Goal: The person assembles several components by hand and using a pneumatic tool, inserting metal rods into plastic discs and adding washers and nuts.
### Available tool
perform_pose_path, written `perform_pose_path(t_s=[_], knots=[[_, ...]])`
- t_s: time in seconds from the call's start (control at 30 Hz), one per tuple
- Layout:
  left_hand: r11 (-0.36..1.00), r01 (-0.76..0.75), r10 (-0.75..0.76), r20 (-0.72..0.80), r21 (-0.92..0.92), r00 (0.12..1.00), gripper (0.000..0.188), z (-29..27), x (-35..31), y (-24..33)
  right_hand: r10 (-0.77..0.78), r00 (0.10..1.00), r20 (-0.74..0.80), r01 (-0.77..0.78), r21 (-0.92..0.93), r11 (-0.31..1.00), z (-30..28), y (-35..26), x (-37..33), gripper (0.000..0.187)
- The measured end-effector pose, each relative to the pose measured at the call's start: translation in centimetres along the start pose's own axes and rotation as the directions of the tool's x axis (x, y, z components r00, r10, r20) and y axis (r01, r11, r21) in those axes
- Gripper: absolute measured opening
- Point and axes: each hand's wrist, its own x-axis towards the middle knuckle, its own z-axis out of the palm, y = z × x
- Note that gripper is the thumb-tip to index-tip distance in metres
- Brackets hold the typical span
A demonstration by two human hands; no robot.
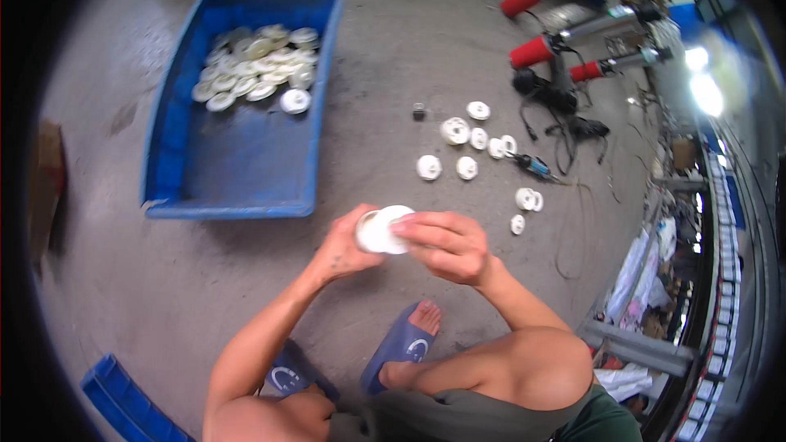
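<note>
Just in front of my knees, my left hand (341, 247) is closed around a white round plastic part (366, 233) with a raised rim. My right hand (455, 249) pinches a white disc (388, 232) by its edge. The disc overlaps the round part's opening; whether they are joined cannot be seen. Several similar white round parts (428, 167) lie scattered on the floor ahead and to the right. At the left, a large blue bin (314, 143) holds a pile of white round parts (262, 65) at its far end.
A slim blue corded tool (534, 166) lies beside the scattered parts, near a small dark block (419, 112). Farther right are red-and-silver tubular tools (532, 51) and tangled black cables. Another blue bin (131, 403) shows at lower left, and a brown box (47, 184) at the left edge.
</note>
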Motion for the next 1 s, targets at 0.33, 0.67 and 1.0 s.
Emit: perform_pose_path(t_s=[0.33,0.67,1.0], knots=[[0.988,-0.066,0.110,-0.346,0.137,0.932,0.062,5.8,-1.1,-0.7,0.160,0.976,-0.150,-0.191,-0.220,0.957,-0.5,-3.3,-2.1,0.016],[0.947,-0.198,0.266,-0.272,0.252,0.925,0.062,5.2,-1.2,-1.2,0.250,0.949,-0.193,-0.274,-0.112,0.955,-1.4,-3.6,-2.2,0.035],[0.933,-0.212,0.289,-0.253,0.290,0.923,0.064,6.0,-1.4,-1.3,0.523,0.844,0.122,-0.518,-0.067,0.853,-3.1,-4.4,-1.0,0.035]])
